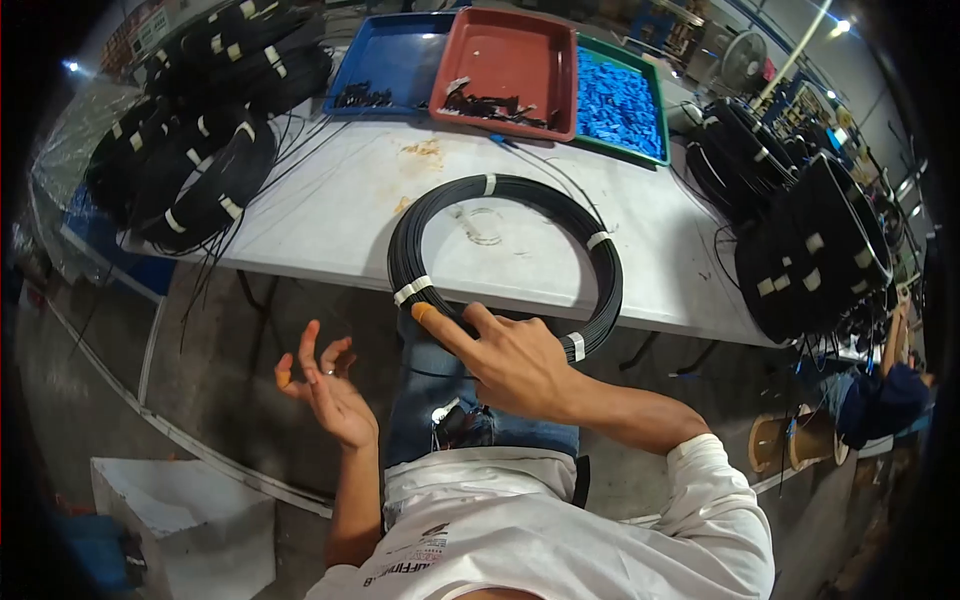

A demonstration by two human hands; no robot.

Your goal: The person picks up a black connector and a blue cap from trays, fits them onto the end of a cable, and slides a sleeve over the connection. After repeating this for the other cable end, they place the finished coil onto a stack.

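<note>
A coil of black cable (405,240), bound with white tape bands, lies on the white table with its near edge at the table's front. My right hand (520,365) is closed over that near edge, its index finger, wrapped in orange tape, reaching to a white band. The thumb is hidden. A loose black strand shows just below this hand. My left hand (338,398) is raised left of my legs, palm up and fingers spread, holding nothing. A ring and orange tape show on its fingers. One cable end with a blue tip (497,139) points toward the trays.
Along the back stand a blue tray (395,50) and a red tray (510,60) with small black pieces, and a green tray (662,130) of blue pieces. More black coils (200,180) are piled left, and others (815,250) right. A white box (190,520) stands lower left.
</note>
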